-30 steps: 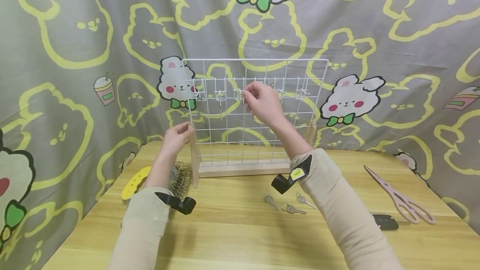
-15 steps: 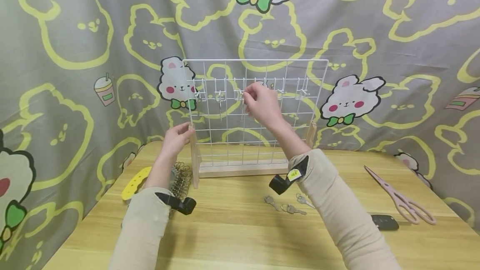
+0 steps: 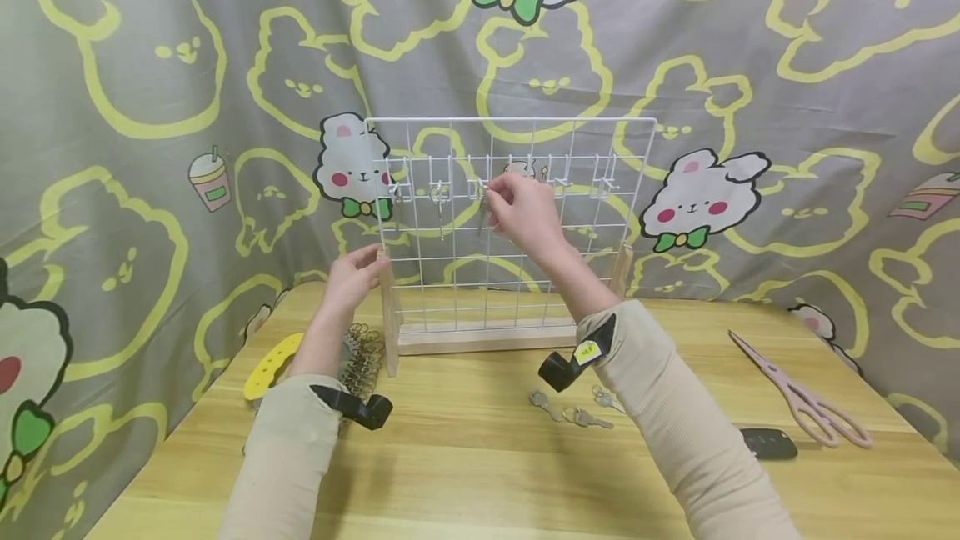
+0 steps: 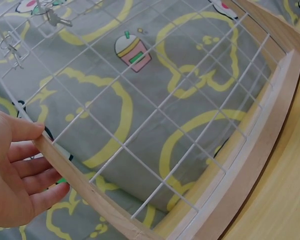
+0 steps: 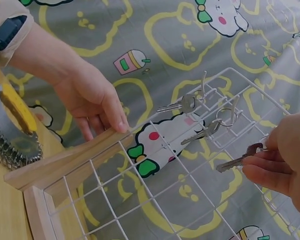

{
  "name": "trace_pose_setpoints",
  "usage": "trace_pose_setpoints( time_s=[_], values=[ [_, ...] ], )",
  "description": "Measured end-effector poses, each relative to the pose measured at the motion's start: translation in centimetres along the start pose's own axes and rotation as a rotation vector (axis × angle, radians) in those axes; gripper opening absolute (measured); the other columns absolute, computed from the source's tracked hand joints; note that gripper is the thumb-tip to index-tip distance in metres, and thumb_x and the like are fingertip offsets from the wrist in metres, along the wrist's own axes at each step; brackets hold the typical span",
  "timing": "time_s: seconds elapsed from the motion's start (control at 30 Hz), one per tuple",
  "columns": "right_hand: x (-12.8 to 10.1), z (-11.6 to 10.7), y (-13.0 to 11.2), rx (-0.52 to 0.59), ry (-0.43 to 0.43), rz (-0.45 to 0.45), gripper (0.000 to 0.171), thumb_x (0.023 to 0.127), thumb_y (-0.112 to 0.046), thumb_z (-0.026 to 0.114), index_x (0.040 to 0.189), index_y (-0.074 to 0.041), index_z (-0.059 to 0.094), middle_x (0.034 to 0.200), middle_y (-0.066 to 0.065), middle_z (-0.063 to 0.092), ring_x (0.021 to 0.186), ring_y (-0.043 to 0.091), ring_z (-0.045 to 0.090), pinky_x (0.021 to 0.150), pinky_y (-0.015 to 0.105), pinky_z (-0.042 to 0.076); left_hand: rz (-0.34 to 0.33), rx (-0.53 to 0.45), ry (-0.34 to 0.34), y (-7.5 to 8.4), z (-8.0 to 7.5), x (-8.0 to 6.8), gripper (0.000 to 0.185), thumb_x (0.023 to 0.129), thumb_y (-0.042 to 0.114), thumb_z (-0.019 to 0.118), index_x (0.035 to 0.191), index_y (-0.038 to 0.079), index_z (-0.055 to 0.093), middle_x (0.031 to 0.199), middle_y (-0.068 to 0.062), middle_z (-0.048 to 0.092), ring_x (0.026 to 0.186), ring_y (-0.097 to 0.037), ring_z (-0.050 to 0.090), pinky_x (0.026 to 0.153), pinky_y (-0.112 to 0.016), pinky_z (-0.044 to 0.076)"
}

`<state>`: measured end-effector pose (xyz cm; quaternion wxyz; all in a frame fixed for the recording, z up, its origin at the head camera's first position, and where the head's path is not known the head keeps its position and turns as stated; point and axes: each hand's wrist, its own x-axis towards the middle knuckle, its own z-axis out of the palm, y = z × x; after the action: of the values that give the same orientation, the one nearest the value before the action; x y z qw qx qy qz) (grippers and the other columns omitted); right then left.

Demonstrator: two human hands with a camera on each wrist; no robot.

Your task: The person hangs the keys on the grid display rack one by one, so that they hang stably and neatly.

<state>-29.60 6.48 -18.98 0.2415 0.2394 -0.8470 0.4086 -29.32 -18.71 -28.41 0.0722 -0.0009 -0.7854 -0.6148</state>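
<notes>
A white wire grid rack [image 3: 517, 258] with a wooden base stands on the table. My left hand [image 3: 352, 277] grips the top of its left wooden post [image 4: 85, 187], thumb in front and fingers behind. With thumb and fingertips, my right hand [image 3: 527, 211] pinches a key [image 5: 234, 164] at the third hook [image 3: 477, 187] from the left. Whether the key's ring is on that hook cannot be told. Two keys hang from the hooks to its left, one key [image 5: 187, 105] nearest the post and another key [image 5: 205, 133] beside it.
Several loose keys [image 3: 588, 418] lie on the table [image 3: 465, 473] before the rack. Pink scissors [image 3: 798, 394] and a black car key [image 3: 771, 444] are at the right. A yellow-handled key-ring holder [image 5: 20, 107] with metal rings stands left. Patterned cloth [image 3: 712, 48] hangs behind.
My right hand has shifted slightly down at the third hook, and the key now shows below its fingertips. My left hand has kept its place on the post.
</notes>
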Motion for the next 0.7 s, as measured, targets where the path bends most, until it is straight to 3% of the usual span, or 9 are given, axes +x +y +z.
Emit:
trace_pose_setpoints(
  time_s=[0.2,0.47,0.7],
  values=[
    [-0.3,0.0,0.4,0.000,-0.057,0.047,0.016,0.093,-0.008,0.053,0.098,0.002,0.064,0.072,0.011,0.065,0.059,0.017,0.062,0.054,0.022,0.055,-0.004,-0.002,-0.001,0.1,0.0,-0.1,0.053,0.096,0.015,0.050,0.143,0.002,0.032,0.146,-0.018,0.031,0.132,-0.029,0.032,0.105,-0.039,0.036],
    [-1.3,0.1,1.6,0.022,-0.066,0.064,0.016,0.091,-0.005,0.052,0.095,0.005,0.064,0.081,0.016,0.067,0.060,0.020,0.064,0.053,0.023,0.055,-0.006,0.002,-0.001,0.0,0.0,0.0,0.053,0.096,0.016,0.051,0.143,0.002,0.032,0.146,-0.018,0.032,0.132,-0.028,0.032,0.105,-0.038,0.036],
    [-2.8,-0.2,3.3,0.053,-0.082,0.110,0.015,0.091,-0.007,0.055,0.096,0.004,0.064,0.077,0.014,0.067,0.061,0.021,0.064,0.053,0.023,0.056,0.003,0.000,-0.004,0.0,-0.1,0.0,0.054,0.096,0.018,0.051,0.143,0.002,0.031,0.146,-0.018,0.031,0.132,-0.028,0.033,0.106,-0.038,0.036]
  ],
)
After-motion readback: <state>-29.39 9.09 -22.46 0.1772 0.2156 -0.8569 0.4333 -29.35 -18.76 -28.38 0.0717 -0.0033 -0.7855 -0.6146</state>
